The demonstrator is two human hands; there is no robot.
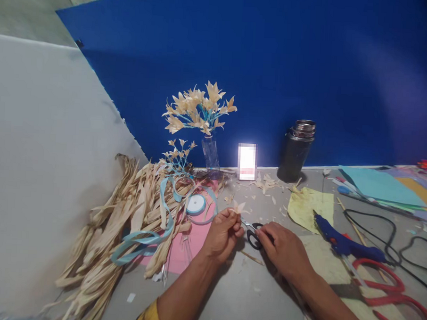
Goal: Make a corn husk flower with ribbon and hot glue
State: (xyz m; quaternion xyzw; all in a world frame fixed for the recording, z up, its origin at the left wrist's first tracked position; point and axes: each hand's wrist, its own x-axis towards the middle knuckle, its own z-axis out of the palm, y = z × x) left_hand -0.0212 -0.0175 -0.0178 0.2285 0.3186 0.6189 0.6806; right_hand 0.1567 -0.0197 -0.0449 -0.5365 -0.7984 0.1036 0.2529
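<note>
Near the middle of the table my left hand (225, 233) pinches a small pale flower (238, 208) that looks made of dried husk, its petals pointing up and to the right. My right hand (283, 248) grips a small pair of scissors (254, 237) by the black handles. The metal blades reach left to the flower's base, close to my left fingertips. Whether the blades touch the flower, I cannot tell. Petal scraps (267, 183) lie scattered behind both hands.
Dried husks (126, 213) and blue ribbon (142, 244) cover the left side, beside pink paper (192, 244). A bottle of husk flowers (211, 155) and a dark flask (296, 152) stand behind. At right lie a blue glue gun (347, 241) and large red-handled scissors (387, 298).
</note>
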